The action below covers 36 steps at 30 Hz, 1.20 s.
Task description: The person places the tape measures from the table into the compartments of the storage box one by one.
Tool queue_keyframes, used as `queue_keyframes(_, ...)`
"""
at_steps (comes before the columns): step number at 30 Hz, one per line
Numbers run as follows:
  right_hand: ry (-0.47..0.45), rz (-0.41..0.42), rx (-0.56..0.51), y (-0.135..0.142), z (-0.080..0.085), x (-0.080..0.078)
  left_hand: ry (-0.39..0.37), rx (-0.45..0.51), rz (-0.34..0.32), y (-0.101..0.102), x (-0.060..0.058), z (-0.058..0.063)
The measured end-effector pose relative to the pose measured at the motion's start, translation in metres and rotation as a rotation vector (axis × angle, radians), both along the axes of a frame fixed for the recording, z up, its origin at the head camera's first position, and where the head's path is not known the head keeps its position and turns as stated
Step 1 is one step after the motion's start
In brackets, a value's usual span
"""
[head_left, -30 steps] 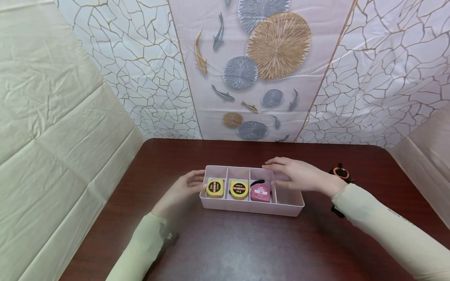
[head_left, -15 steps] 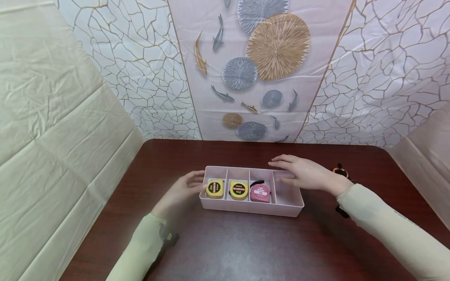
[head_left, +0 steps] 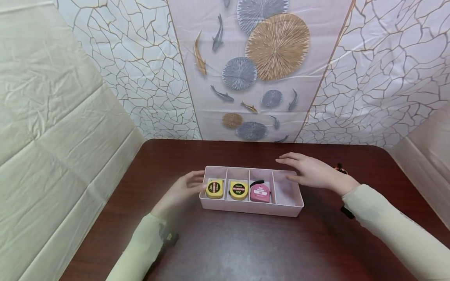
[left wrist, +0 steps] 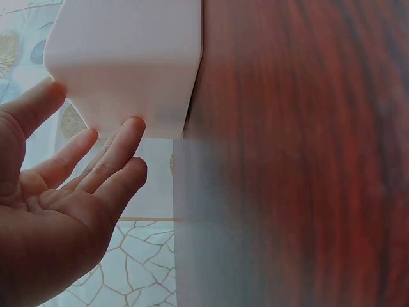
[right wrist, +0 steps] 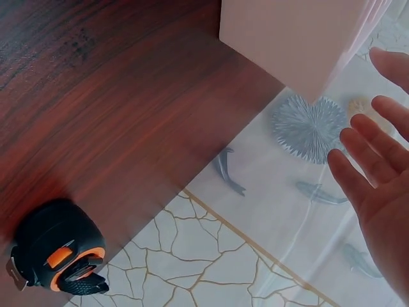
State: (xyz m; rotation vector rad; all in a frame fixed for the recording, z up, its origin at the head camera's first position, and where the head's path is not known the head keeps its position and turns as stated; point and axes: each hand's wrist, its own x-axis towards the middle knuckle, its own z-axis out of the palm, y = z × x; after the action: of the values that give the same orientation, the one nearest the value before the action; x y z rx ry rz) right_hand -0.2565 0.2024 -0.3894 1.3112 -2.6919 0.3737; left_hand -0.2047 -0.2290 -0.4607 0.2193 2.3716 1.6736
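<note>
A pale pink divided box (head_left: 251, 208) sits on the table. Its two left compartments hold a yellow tape measure (head_left: 214, 188) and another yellow tape measure (head_left: 238, 190). Beside them is a pink tape measure (head_left: 260, 193) with a black strap; the rightmost compartment shows its bare floor. My left hand (head_left: 180, 194) is at the box's left end, fingers loosely extended and fingertips right at the end wall in the left wrist view. My right hand (head_left: 311, 170) hovers by the box's back right corner, fingers spread, nothing in them.
A black and orange tape measure (right wrist: 61, 246) lies on the dark red table (head_left: 225, 246), right of the box and partly behind my right forearm in the head view. Patterned cloth (head_left: 277, 89) hangs behind the table. Pale cloth (head_left: 70, 117) borders its left side.
My right hand has drawn back to the right, off the divider beside the pink tape measure. The left hand, the box and its contents have stayed put.
</note>
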Motion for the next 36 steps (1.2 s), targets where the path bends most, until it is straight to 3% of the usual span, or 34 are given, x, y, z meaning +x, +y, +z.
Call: queue_keyframes(36, -0.042, -0.077, -0.002, 0.016, -0.006, -0.001, -0.012, -0.002, -0.008, -0.002, -0.002, -0.002)
